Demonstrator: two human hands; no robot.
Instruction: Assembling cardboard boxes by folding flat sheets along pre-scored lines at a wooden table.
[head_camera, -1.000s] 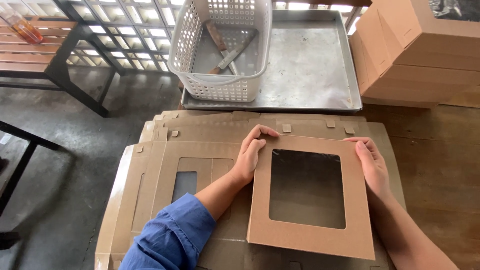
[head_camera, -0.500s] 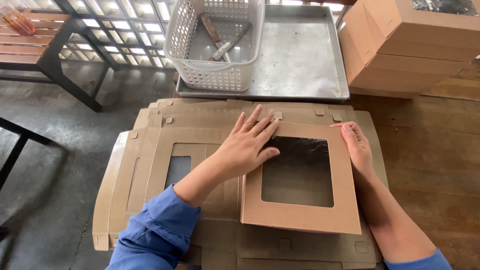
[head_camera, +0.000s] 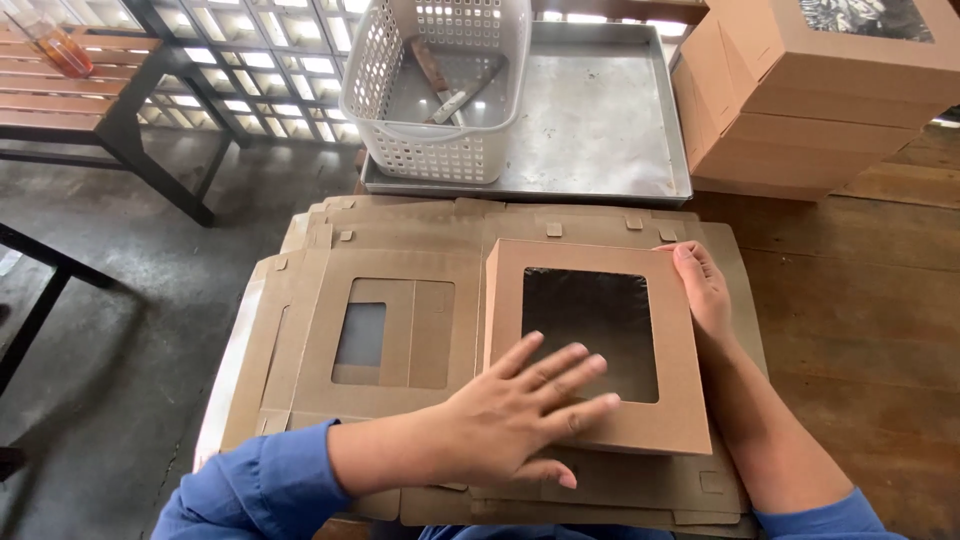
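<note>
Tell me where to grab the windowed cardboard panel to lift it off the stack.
Probably grip the windowed panel by its right border strip, coming from the right. It lies flat on the flat box blanks; the left hand covers the lower-left corner, the right hand already touches that edge, and the film centre looks flimsy.

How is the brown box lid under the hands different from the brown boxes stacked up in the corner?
The window lid lies low on a pile of flat cardboard sheets; the stacked boxes are folded up tall. The left hand presses flat on the lid and the right hand touches its edge; no hand touches the stacked boxes. Both are brown cardboard with a dark window on top.
</note>
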